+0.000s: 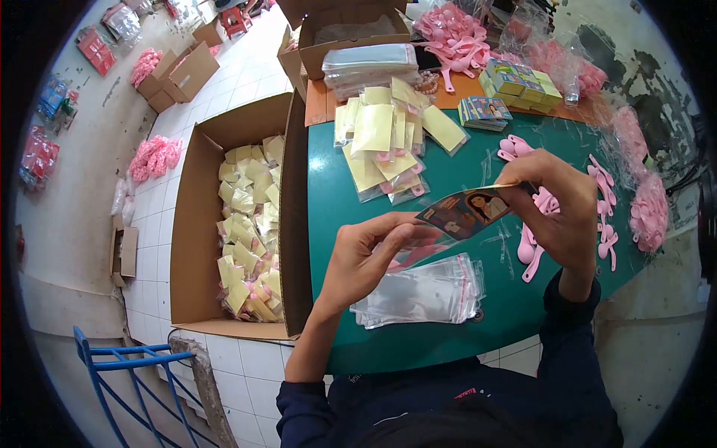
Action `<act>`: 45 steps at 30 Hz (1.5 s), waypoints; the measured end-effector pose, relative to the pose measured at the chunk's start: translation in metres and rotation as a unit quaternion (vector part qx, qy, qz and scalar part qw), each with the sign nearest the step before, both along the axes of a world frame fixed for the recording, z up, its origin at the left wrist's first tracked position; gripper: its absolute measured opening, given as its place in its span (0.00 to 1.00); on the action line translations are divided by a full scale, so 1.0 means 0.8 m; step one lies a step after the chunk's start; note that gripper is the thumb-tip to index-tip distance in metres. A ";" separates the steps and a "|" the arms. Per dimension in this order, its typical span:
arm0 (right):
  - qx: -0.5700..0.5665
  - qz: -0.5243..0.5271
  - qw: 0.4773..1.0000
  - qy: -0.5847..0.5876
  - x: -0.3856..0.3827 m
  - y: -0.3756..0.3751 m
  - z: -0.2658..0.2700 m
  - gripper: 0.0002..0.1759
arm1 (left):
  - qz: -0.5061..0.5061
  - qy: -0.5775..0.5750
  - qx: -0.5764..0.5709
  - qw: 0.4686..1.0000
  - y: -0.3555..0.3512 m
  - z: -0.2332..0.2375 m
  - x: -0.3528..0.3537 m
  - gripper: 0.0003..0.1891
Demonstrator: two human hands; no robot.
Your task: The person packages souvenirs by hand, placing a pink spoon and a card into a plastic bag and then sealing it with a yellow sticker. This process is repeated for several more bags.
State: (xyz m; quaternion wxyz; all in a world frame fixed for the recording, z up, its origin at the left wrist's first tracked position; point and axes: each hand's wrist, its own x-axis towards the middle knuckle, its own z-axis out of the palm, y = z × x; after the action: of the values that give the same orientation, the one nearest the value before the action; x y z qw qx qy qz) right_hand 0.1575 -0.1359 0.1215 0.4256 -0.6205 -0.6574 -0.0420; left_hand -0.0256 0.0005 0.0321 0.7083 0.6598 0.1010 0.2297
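Observation:
My left hand [358,257] pinches a clear plastic bag [441,245], and something pink shows through the film near my fingertips. Between thumb and fingers, my right hand [556,205] grips a printed card [469,213] with a picture of a person on it. The card's left end overlaps the bag's mouth. Right below the hands lies a stack of clear bags [426,293] on the green table [418,351]. Pink plastic spoons [529,254] lie beside and partly behind my right hand, with more spoons [606,201] to its right.
Filled packets with cream backs [377,131] are piled at the table's back left. A big cardboard box [299,224] of similar packets stands left of the table. Card stacks [484,112], bundled bags [370,63] and a heap of pink spoons [452,37] lie at the back.

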 end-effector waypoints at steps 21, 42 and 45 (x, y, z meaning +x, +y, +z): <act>-0.380 0.162 0.896 0.165 0.003 -0.008 -0.084 0.12 | -0.056 0.174 0.188 0.965 -0.028 -0.019 0.003 0.46; -0.245 0.023 0.819 0.519 -0.032 -0.053 -0.143 0.08 | -0.013 0.122 -0.077 0.989 -0.031 -0.043 -0.051 0.45; -0.258 -0.004 0.805 0.534 -0.037 -0.049 -0.127 0.07 | -0.017 0.126 -0.080 0.989 -0.025 -0.045 -0.054 0.44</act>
State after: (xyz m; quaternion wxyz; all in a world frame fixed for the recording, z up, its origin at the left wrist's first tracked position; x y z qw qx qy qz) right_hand 0.1276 -0.1747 0.0196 0.5332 -0.6347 -0.3104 0.4652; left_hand -0.0687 -0.0194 -0.0041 0.7444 0.6263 0.1961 0.1234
